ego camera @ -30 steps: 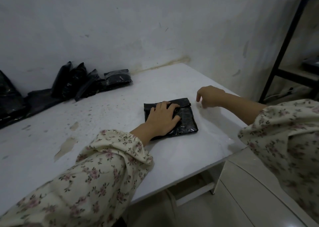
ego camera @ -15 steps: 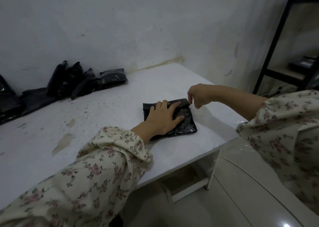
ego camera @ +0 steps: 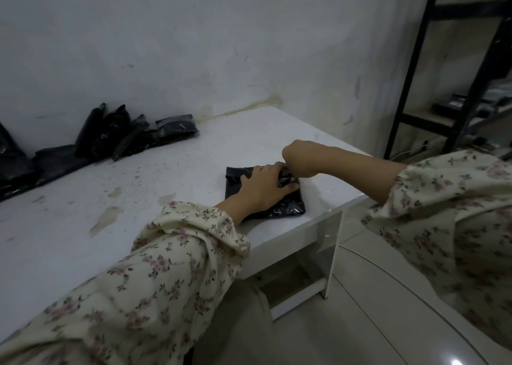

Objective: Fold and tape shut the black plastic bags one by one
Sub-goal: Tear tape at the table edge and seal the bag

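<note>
White table point(ego camera: 194, 156), glossy folded black bag point(ego camera: 286, 209)

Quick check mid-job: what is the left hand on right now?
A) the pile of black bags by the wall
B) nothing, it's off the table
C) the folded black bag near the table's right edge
C: the left hand lies with fingers spread flat on the folded black bag, well apart from the pile of bags by the wall.

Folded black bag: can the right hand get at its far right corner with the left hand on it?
Likely yes. The right hand is down at the far right corner of the folded black bag; the left hand lies flat beside it, leaving that corner uncovered.
</note>
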A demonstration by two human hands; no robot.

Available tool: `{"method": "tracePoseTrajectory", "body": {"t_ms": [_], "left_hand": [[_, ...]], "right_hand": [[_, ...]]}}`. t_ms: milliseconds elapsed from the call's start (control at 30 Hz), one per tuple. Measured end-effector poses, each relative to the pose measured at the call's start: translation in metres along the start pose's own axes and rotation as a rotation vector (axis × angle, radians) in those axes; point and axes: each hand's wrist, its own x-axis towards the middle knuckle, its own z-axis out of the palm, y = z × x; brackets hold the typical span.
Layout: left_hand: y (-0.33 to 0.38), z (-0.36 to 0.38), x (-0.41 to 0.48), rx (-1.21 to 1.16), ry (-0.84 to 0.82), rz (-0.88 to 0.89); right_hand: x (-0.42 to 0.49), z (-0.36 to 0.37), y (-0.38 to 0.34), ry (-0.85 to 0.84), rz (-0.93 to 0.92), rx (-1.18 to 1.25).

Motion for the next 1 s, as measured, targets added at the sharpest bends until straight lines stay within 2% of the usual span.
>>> {"method": "tracePoseTrajectory", "body": {"t_ms": [233, 433, 567, 733, 900, 1000], "left_hand": [[0.002, 0.002, -0.002, -0.186, 0.079, -0.024], [0.011, 0.004, -0.002, -0.127, 0.063, -0.048], [0.015, 0.007, -0.003, -0.223, 0.064, -0.031], [0.017, 0.001, -0.001, -0.402, 0.128, 0.016], [0.023, 0.0, 0.003, -0.522, 0.215, -0.068], [0.025, 0.005, 0.008, -0.538, 0.259, -0.103]], "right_hand": [[-0.009, -0.002, 0.001, 0.013, -0.015, -0.002], [-0.016, -0.004, 0.007, 0.002, -0.027, 0.017], [-0.026, -0.017, 0.019, 0.0, -0.04, 0.054], [-0.027, -0.026, 0.026, 0.025, -0.053, 0.194], [-0.015, -0.025, 0.036, 0.159, -0.018, 0.405], [-0.01, -0.018, 0.045, 0.067, 0.016, 0.595]]}}
